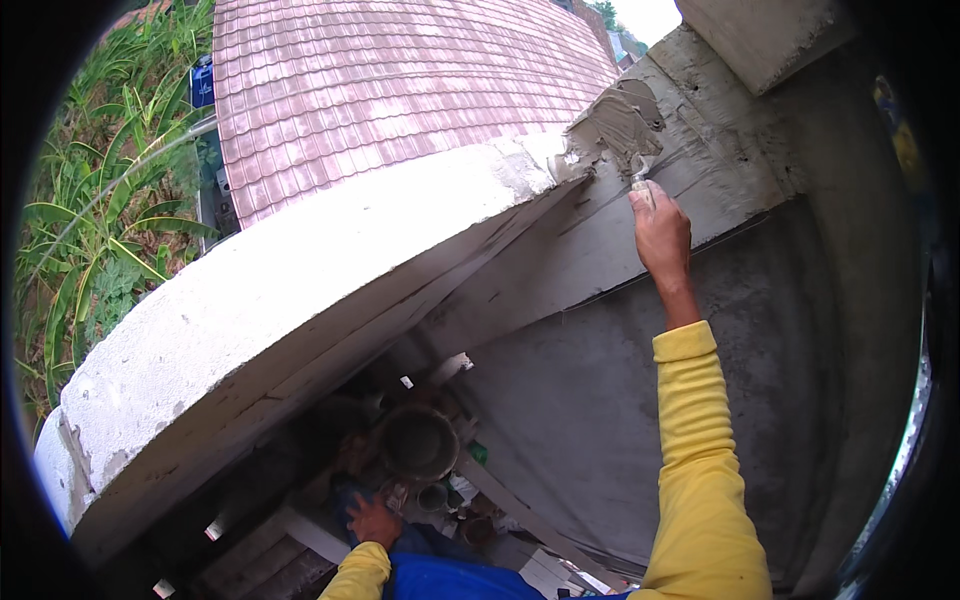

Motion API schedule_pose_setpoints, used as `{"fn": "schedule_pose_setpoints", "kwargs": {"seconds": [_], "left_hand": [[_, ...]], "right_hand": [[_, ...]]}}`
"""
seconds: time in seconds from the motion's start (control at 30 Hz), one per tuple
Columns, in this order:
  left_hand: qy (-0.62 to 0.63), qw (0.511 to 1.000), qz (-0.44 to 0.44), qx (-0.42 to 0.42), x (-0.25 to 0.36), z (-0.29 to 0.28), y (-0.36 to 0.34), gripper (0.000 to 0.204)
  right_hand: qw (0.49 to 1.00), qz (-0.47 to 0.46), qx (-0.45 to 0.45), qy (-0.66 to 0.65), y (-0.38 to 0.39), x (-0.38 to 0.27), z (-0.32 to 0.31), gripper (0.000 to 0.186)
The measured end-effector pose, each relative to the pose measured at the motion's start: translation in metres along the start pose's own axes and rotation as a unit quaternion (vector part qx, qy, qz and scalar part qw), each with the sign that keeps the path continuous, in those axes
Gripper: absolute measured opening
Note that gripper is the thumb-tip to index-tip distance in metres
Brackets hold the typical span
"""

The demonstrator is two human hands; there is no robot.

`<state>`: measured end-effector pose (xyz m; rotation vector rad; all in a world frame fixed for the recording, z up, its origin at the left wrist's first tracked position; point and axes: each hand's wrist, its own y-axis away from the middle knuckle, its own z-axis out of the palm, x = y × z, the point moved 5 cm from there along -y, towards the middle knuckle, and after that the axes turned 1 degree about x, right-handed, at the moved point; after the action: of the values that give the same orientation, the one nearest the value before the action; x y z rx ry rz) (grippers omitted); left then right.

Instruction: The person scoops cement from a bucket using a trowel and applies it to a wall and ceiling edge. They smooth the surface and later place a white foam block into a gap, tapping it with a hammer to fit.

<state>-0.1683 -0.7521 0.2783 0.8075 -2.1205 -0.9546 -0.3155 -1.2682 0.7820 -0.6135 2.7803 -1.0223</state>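
My right hand (664, 228) is closed round the pale handle of a trowel (641, 184), with that arm stretched up and away from me. The trowel's metal neck meets a patch of wet grey mortar (622, 122), and its blade cannot be told apart from the mortar. This patch lies where the white-topped wall (330, 250) joins a rough concrete beam (720, 120). Low in the view, my left hand (375, 522) rests on my blue-clad leg, its fingers spread and holding nothing.
A round bucket (418, 442) stands below me in shadow, with a smaller container (432, 497) beside it. Grey plastered wall (590, 400) curves round on the right. Beyond the white wall top are a reddish tiled roof (400, 80) and green plants (110, 230).
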Motion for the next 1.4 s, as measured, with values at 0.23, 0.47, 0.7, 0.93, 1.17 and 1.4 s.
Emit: {"fn": "schedule_pose_setpoints", "kwargs": {"seconds": [0.23, 0.47, 0.7, 0.93, 1.17, 1.4], "left_hand": [[-0.026, 0.999, -0.002, 0.019, -0.007, 0.009, -0.004, 0.079], [-0.025, 0.999, -0.019, 0.006, -0.01, -0.008, -0.003, 0.081], [-0.054, 0.999, 0.007, 0.002, -0.006, 0.01, -0.001, 0.084], [-0.011, 1.0, -0.005, -0.001, -0.009, 0.002, -0.005, 0.083], [-0.007, 1.0, -0.003, -0.009, -0.004, 0.003, 0.005, 0.082], [-0.006, 1.0, -0.006, -0.002, -0.004, 0.004, 0.0, 0.082]], "right_hand": [[0.944, 0.201, -0.081, -0.249, -0.021, -0.012, 0.008, 0.044], [0.937, 0.248, 0.007, -0.244, 0.069, 0.018, 0.02, 0.047], [0.953, 0.189, -0.076, -0.226, 0.01, -0.008, -0.004, 0.045], [0.982, 0.14, -0.085, -0.089, 0.045, -0.011, -0.005, 0.042], [0.998, 0.053, -0.029, 0.029, 0.005, -0.012, -0.009, 0.046], [0.994, 0.02, -0.077, 0.076, 0.009, -0.005, 0.007, 0.046]]}}
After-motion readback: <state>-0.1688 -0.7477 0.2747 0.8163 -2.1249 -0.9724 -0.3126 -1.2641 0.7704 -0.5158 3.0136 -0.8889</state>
